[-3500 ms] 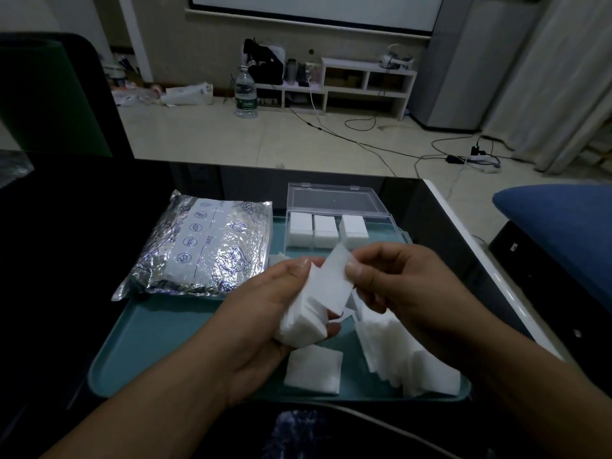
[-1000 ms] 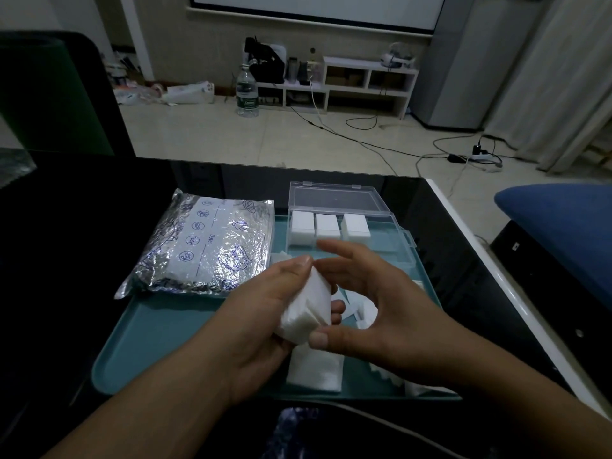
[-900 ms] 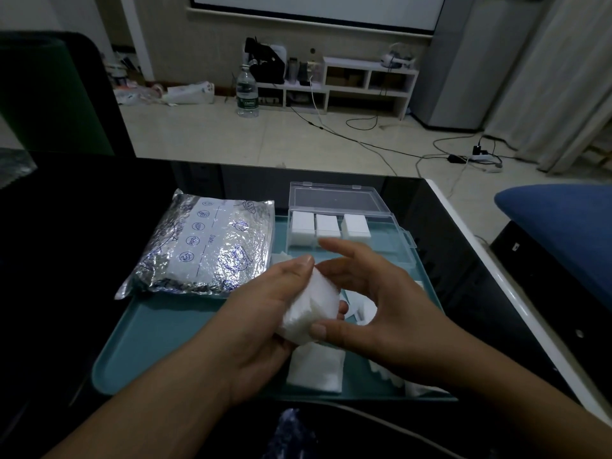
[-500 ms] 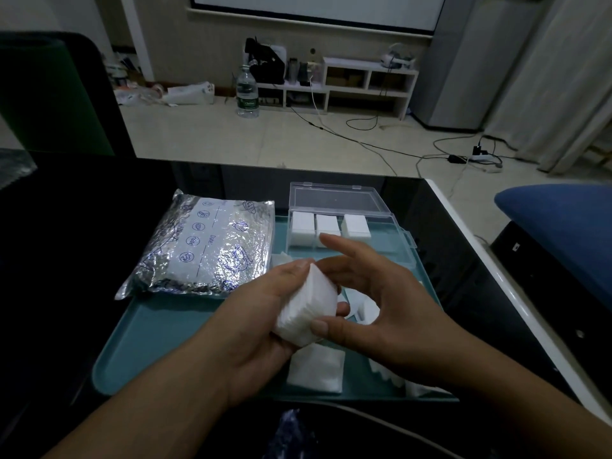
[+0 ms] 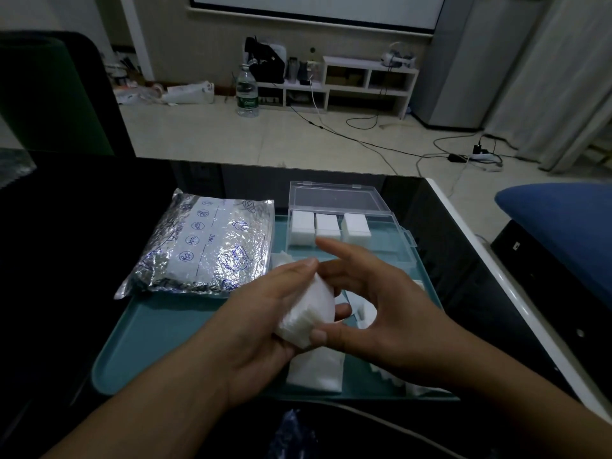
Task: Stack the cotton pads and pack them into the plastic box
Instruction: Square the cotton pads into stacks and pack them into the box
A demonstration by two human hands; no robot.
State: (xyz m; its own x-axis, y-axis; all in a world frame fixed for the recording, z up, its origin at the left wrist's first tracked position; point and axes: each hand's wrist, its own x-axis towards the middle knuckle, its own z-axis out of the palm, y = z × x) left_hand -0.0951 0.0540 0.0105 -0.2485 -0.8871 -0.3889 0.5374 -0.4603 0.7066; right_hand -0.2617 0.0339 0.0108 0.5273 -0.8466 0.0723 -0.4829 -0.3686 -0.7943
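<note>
Your left hand (image 5: 261,313) now grips the squared stack of cotton pads (image 5: 306,314) above the tray (image 5: 159,329), your right hand (image 5: 374,313) has spread beside it, so the plastic box (image 5: 347,233) comes next.

A lived-in home room, likely a living room: a tiled floor (image 5: 205,134) with a water bottle (image 5: 247,91) and trailing cables (image 5: 364,140), a low white shelf unit (image 5: 364,84), a projector screen (image 5: 314,8), pale curtains (image 5: 556,77) and a glossy black desk (image 5: 82,226).
</note>
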